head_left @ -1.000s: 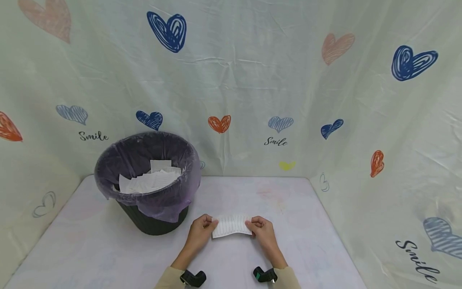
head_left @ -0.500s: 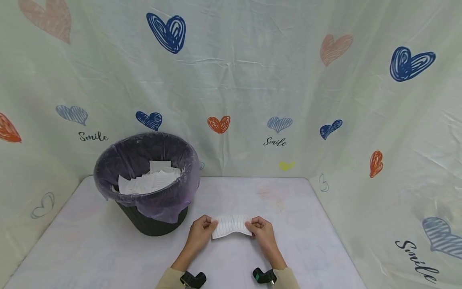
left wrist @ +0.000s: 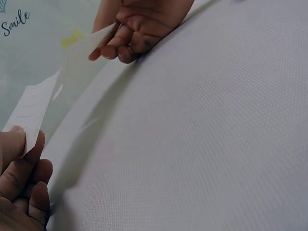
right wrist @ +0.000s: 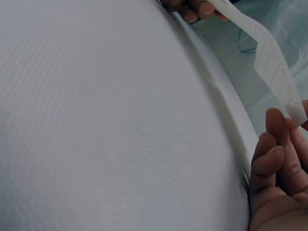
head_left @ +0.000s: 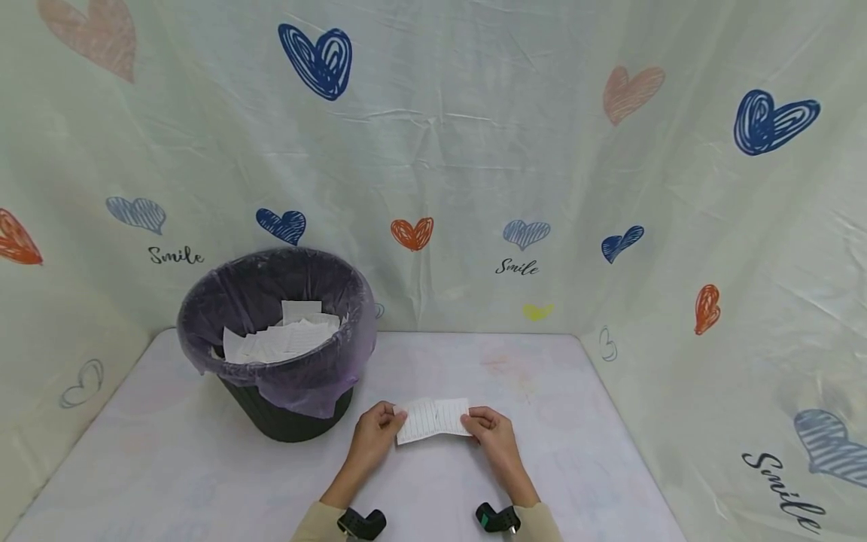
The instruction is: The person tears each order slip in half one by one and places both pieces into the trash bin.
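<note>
A small sheet of lined white paper [head_left: 416,423] is held above the table in front of me. My left hand [head_left: 375,435] pinches its left end between thumb and fingers. At the right end, the thumb and fingers of my right hand [head_left: 496,438] grip the sheet. A line crosses the paper near its middle, where the surface changes angle; I cannot tell whether it is a crease or a tear. Printed lines and small boxes show on the paper [right wrist: 274,60] in the right wrist view. The left wrist view shows the paper [left wrist: 33,108] bent between both hands.
A dark bin [head_left: 284,421] with a purple plastic liner [head_left: 348,376] stands left of my hands on the white table [head_left: 542,421]. Several white paper pieces [head_left: 291,339] lie in it. A curtain [head_left: 433,150] printed with hearts surrounds the table. Both wrists wear black straps.
The paper's smooth upward bow has given way to a line at its middle, with the two halves at different angles. The hands have hardly moved.
</note>
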`<state>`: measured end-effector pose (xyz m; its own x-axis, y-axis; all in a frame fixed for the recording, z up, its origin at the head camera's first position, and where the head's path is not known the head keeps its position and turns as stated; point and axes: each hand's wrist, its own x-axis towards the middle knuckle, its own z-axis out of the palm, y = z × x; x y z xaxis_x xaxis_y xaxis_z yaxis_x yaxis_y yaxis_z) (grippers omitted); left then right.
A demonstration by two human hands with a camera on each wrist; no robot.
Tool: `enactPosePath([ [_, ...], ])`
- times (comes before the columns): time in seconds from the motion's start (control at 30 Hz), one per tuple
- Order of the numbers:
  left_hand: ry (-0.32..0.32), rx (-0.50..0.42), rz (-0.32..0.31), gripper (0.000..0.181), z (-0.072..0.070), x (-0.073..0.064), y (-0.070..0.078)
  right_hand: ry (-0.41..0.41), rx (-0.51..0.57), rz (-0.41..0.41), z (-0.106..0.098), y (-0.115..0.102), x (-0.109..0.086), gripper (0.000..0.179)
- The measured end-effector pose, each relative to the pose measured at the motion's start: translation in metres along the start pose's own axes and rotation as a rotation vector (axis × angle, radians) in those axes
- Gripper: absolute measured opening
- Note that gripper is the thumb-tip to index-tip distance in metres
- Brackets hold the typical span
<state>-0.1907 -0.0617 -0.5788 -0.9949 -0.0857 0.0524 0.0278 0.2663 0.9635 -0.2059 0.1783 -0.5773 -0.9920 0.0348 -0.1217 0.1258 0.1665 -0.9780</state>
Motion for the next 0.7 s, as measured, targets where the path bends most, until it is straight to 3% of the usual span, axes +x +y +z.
enactPosePath([
  [0.1,0.000,-0.020,-0.004,0.018,0.0004,0.0001,0.0007,-0.018,-0.008,-0.003,-0.0006,-0.0004,-0.0009,0.026],
  [0.33,-0.063,-0.010,0.009,0.024,0.0005,-0.0019,0.0001,0.029,0.006,0.006,-0.0008,-0.0004,-0.0021,0.021],
  [0.7,-0.046,-0.029,0.014,0.023,-0.0002,-0.0028,0.0001,0.056,0.025,0.045,-0.0003,-0.0009,-0.0008,0.017],
])
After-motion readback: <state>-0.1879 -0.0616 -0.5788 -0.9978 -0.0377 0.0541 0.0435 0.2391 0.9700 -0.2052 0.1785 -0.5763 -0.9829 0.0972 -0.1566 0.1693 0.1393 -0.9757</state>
